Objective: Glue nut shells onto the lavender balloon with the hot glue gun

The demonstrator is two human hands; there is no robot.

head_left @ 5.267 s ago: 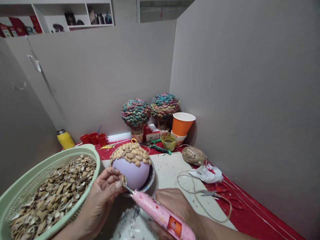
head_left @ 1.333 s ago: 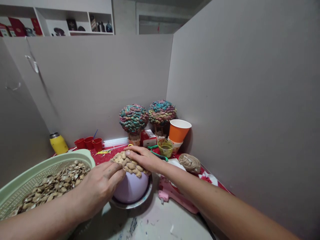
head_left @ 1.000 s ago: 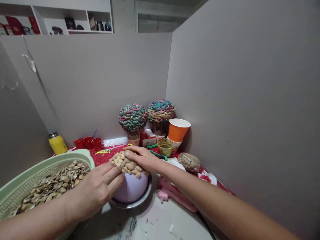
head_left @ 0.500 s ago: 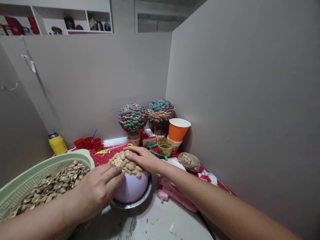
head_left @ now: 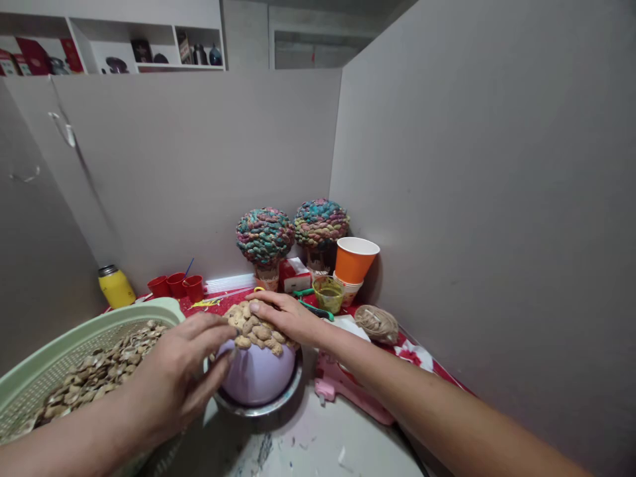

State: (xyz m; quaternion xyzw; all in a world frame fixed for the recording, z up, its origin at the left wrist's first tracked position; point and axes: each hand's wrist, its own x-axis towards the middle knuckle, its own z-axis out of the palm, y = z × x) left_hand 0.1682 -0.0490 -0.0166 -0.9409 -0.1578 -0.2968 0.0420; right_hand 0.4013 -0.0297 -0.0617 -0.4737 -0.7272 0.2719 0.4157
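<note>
A lilac ball (head_left: 258,377) rests in a metal bowl (head_left: 263,409), its top covered with peanut shells (head_left: 256,331). My right hand (head_left: 285,315) lies over the shells on top, fingers stretched out. Just left of the ball is my left hand (head_left: 186,364), its thumb and fingers apart and nothing visible between them; the fingertips are close to the edge of the shells.
A green basket (head_left: 163,308) of peanut shells stands at the left. Behind are red cups (head_left: 176,285), two colourful shell-covered balls (head_left: 265,235) and an orange cup (head_left: 354,262). A pink glue gun (head_left: 348,394) and twine (head_left: 376,323) lie at the right.
My left hand has drawn back slightly to the left from the ball, and its thumb and fingers have spread. My right hand stays on top of the shells.
</note>
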